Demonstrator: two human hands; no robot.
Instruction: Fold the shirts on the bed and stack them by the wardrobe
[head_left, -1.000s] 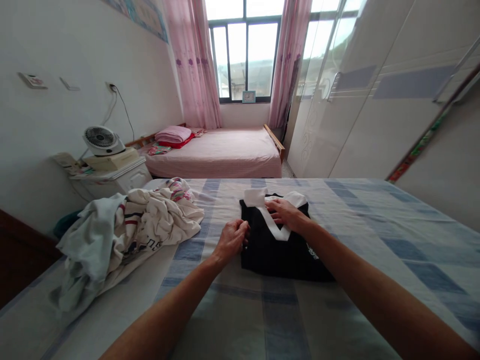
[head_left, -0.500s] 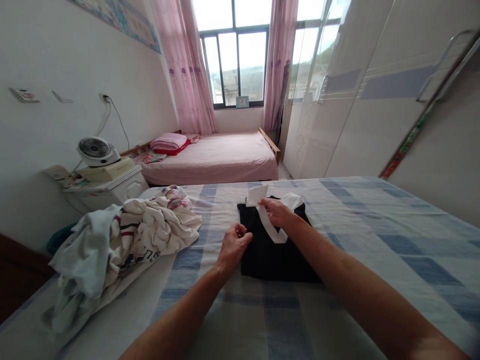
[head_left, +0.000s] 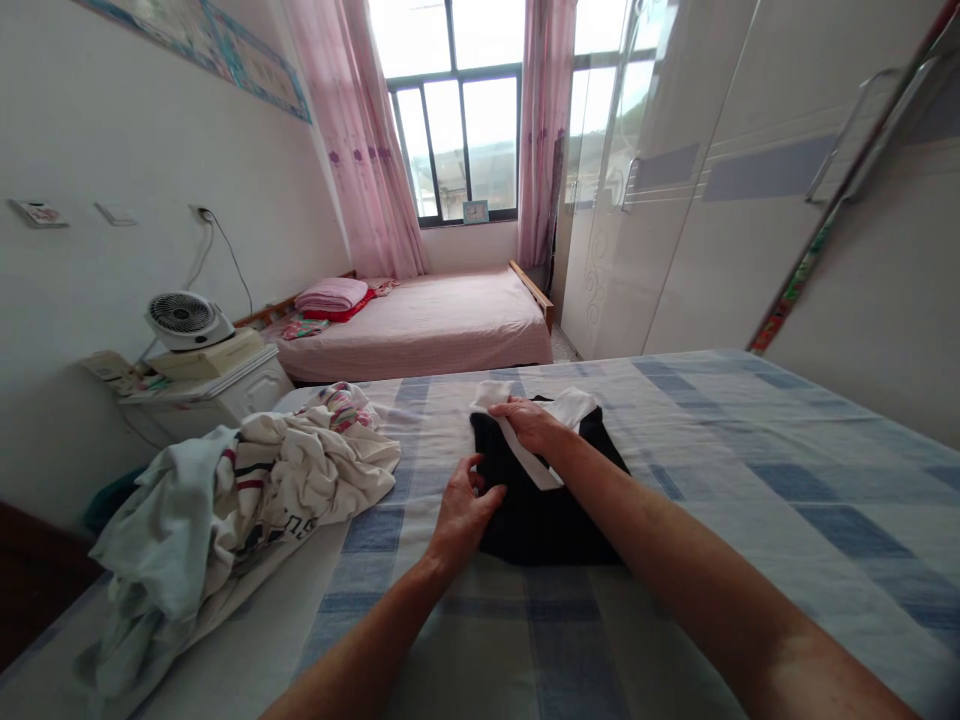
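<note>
A folded black shirt with a white collar lies in front of me on the striped bed sheet. My right hand pinches the left side of the collar near its top. At the shirt's left edge, my left hand rests with curved fingers and the thumb apart from them, over the black cloth. Its fingertips are partly hidden, and no cloth shows between them.
Left of the shirt, a loose heap of clothes lies on the bed sheet. Beyond are a pink-covered bed and a nightstand with a fan. A wardrobe stands along the right.
My right hand has moved slightly left and laid the raised collar end down flatter. The left hand's pinch has loosened, with thumb and fingers spreading. The view has shifted a little.
</note>
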